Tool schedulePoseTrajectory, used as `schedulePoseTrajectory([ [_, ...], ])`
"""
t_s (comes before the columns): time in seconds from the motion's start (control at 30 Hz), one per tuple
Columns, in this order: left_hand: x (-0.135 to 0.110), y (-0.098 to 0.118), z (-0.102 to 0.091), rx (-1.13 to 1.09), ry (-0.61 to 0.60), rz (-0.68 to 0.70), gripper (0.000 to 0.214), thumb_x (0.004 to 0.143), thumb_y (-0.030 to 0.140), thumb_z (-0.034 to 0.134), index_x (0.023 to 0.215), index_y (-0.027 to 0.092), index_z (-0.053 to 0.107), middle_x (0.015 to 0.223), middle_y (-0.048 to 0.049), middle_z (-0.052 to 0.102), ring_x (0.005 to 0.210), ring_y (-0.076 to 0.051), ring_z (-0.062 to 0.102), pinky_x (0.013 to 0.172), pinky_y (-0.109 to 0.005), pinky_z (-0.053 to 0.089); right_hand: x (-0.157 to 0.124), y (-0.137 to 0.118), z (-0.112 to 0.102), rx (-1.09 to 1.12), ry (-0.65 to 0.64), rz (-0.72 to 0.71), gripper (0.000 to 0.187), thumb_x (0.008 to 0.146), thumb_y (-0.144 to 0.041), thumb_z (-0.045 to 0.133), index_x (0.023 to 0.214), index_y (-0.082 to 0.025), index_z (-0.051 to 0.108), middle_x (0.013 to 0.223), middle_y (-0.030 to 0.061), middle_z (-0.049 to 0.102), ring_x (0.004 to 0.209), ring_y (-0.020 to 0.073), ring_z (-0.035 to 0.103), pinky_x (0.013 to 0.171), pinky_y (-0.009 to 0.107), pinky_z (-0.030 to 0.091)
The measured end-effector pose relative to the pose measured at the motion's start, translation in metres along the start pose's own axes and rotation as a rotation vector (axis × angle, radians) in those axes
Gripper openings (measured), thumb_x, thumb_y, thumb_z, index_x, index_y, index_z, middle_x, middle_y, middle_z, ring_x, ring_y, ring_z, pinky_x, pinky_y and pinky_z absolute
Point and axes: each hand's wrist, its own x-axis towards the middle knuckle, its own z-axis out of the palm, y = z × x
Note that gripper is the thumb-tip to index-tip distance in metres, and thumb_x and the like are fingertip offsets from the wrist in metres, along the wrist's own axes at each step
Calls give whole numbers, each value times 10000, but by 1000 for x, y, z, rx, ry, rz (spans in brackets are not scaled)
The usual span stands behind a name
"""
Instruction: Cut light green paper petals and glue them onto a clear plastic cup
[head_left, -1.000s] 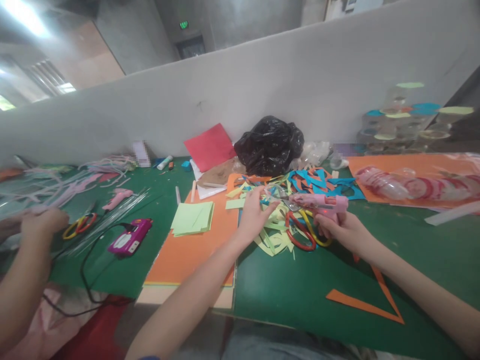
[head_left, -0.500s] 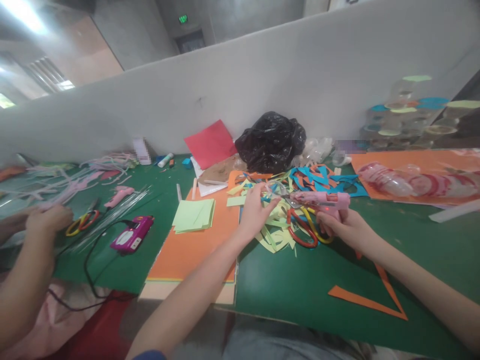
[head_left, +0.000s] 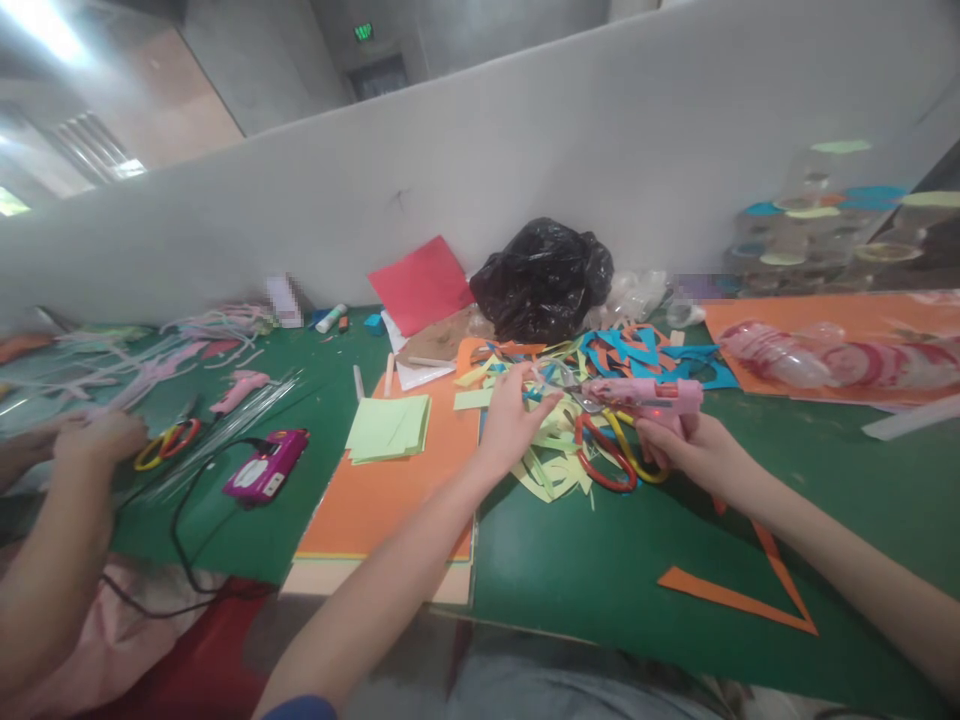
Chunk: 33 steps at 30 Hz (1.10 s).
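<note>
My right hand (head_left: 694, 452) is wrapped round the grip of a pink glue gun (head_left: 646, 396), whose nozzle points left toward a small clear piece (head_left: 551, 378). My left hand (head_left: 510, 425) rests on a heap of yellow, blue and orange paper scraps (head_left: 559, 465), its fingers pinched at that clear piece by the nozzle. Scissors with red and yellow handles (head_left: 611, 455) lie on the scraps between my hands.
An orange sheet stack (head_left: 390, 495) with a green paper pad (head_left: 388, 428) lies left of my hands. A black bag (head_left: 544, 280) stands against the white partition. Another person's hand (head_left: 101, 440) works at far left, near a magenta device (head_left: 264, 467) with a black cord.
Both hands and the glue gun stay in place. The view has shifted slightly; the other person's hand at left moved a little.
</note>
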Motion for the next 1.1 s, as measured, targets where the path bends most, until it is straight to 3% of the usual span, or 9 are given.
schedulePoseTrajectory([
  [0.27,0,4,-2,4,-7,-17,311,893,362,696,1121,218,540,1147,-71,636,1088,-230,589,951,-370,470,0,1,1,8,1,-55,637,711,-819,578,551,-204,535,492,20,510,499,131,476,470,257,417],
  [0.63,0,-1,0,-5,-6,-9,321,885,318,709,1130,226,523,1170,-69,644,1105,-226,595,961,-366,470,1,4,1,16,-5,-82,714,712,-879,554,508,-194,533,469,21,516,465,124,489,459,248,417],
  [0.93,2,-4,0,-27,11,-21,346,879,346,714,1144,234,521,1167,-70,652,1099,-242,608,955,-393,469,1,10,1,125,0,22,686,665,-839,657,502,-185,525,507,29,551,491,123,482,487,256,382],
  [1.1,3,-4,-1,-26,12,-22,347,882,340,710,1148,219,521,1177,-77,654,1114,-243,604,986,-404,452,2,7,-2,259,12,50,704,612,-891,651,690,-195,575,511,-6,514,549,190,599,543,294,471],
])
